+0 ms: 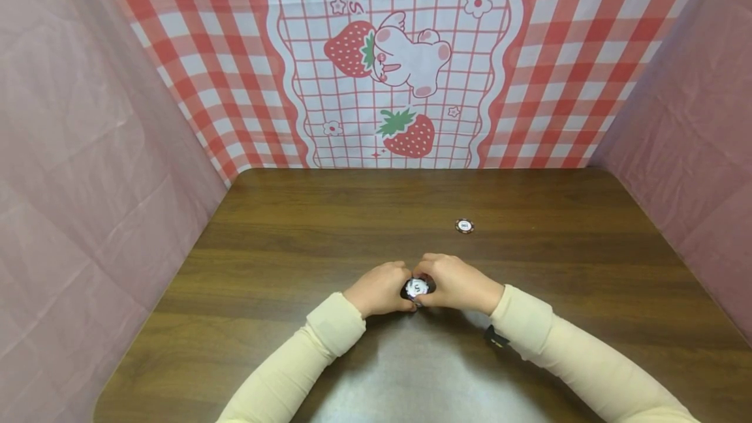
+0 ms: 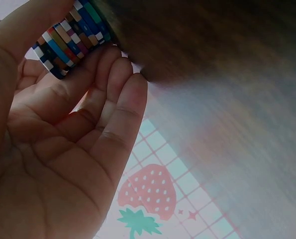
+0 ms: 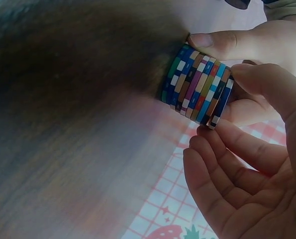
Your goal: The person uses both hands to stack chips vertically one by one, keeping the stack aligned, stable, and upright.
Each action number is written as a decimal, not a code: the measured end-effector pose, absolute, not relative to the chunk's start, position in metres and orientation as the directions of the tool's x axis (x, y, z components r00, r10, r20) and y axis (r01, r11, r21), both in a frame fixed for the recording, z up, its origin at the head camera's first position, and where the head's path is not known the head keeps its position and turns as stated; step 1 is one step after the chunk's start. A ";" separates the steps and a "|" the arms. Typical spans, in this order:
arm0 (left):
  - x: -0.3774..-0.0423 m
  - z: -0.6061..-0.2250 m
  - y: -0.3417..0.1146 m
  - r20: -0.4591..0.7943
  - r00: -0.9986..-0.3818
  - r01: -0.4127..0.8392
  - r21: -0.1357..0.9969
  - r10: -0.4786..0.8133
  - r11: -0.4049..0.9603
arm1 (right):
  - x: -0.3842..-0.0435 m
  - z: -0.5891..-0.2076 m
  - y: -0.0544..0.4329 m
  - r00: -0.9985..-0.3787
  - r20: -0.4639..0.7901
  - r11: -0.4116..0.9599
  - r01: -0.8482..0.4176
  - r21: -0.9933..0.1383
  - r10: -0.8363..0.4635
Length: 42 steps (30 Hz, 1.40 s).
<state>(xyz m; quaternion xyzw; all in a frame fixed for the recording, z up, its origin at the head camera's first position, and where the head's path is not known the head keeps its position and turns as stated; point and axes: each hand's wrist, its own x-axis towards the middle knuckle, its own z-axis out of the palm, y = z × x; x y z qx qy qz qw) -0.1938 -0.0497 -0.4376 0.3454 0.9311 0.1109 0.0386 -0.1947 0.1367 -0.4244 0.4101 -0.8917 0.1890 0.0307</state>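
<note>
A stack of multicoloured poker chips stands upright on the wooden table between both hands. The left hand holds the stack from the left, with its thumb low on the near side and its fingers curved round the far side. From the right, the right hand pinches the top poker chip between thumb and fingers. That dark blue chip with white marks sits slightly off line from the ones under it. In the left wrist view the left thumb covers part of the stack.
A single dark-edged poker chip with a white centre lies flat on the brown table, beyond the right hand. A strawberry-print checked cloth hangs at the table's back edge, with pink curtains on both sides.
</note>
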 end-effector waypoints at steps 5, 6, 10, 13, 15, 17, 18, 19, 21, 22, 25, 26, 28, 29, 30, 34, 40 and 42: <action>-0.193 -0.437 -0.049 0.009 -0.758 0.637 0.226 0.652 0.737 | -0.195 -0.424 0.137 -0.662 0.204 0.594 -0.743 -0.308 -0.722; -0.193 -0.437 -0.050 0.010 -0.758 0.637 0.226 0.652 0.737 | -0.195 -0.424 0.137 -0.662 0.203 0.595 -0.743 -0.307 -0.722; -0.193 -0.438 -0.050 0.010 -0.759 0.635 0.228 0.651 0.738 | -0.195 -0.424 0.137 -0.665 0.195 0.599 -0.739 -0.308 -0.721; -0.193 -0.438 -0.050 0.013 -0.759 0.636 0.231 0.651 0.736 | -0.195 -0.424 0.137 -0.669 0.187 0.603 -0.735 -0.309 -0.719; -0.193 -0.439 -0.050 0.016 -0.758 0.637 0.231 0.652 0.735 | -0.195 -0.424 0.136 -0.671 0.183 0.606 -0.733 -0.309 -0.718; -0.193 -0.438 -0.050 0.017 -0.758 0.638 0.231 0.652 0.735 | -0.195 -0.424 0.136 -0.672 0.180 0.607 -0.732 -0.309 -0.718; -0.193 -0.438 -0.050 0.017 -0.758 0.638 0.229 0.652 0.735 | -0.195 -0.424 0.136 -0.673 0.180 0.608 -0.731 -0.309 -0.718; -0.193 -0.438 -0.050 0.016 -0.758 0.638 0.229 0.652 0.736 | -0.195 -0.424 0.136 -0.673 0.179 0.609 -0.731 -0.309 -0.717; -0.193 -0.438 -0.050 0.016 -0.759 0.637 0.228 0.651 0.736 | -0.195 -0.423 0.136 -0.674 0.181 0.609 -0.730 -0.309 -0.716; -0.193 -0.438 -0.050 0.016 -0.759 0.637 0.228 0.651 0.737 | -0.195 -0.423 0.136 -0.674 0.181 0.610 -0.730 -0.308 -0.716; -0.193 -0.439 -0.050 0.015 -0.759 0.637 0.225 0.651 0.737 | -0.194 -0.423 0.136 -0.675 0.181 0.609 -0.729 -0.314 -0.715; -0.193 -0.439 -0.050 0.015 -0.759 0.637 0.226 0.651 0.737 | -0.194 -0.423 0.136 -0.676 0.180 0.608 -0.728 -0.317 -0.715; -0.193 -0.439 -0.050 0.013 -0.759 0.637 0.224 0.651 0.738 | -0.195 -0.422 0.137 -0.678 0.177 0.610 -0.725 -0.320 -0.713; -0.193 -0.439 -0.050 0.012 -0.759 0.636 0.222 0.651 0.739 | -0.195 -0.421 0.138 -0.682 0.177 0.612 -0.722 -0.323 -0.710; -0.193 -0.440 -0.050 0.011 -0.760 0.636 0.222 0.650 0.739 | -0.196 -0.421 0.138 -0.687 0.180 0.618 -0.717 -0.322 -0.704; -0.193 -0.440 -0.050 0.005 -0.764 0.630 0.220 0.645 0.745 | -0.200 -0.418 0.143 -0.713 0.210 0.652 -0.699 -0.294 -0.669; -0.193 -0.440 -0.050 -0.001 -0.765 0.627 0.230 0.644 0.744 | -0.211 -0.413 0.154 -0.765 0.256 0.705 -0.644 -0.297 -0.591; -0.193 -0.440 -0.050 0.001 -0.764 0.629 0.228 0.646 0.743 | -0.217 -0.412 0.158 -0.788 0.261 0.722 -0.616 -0.316 -0.558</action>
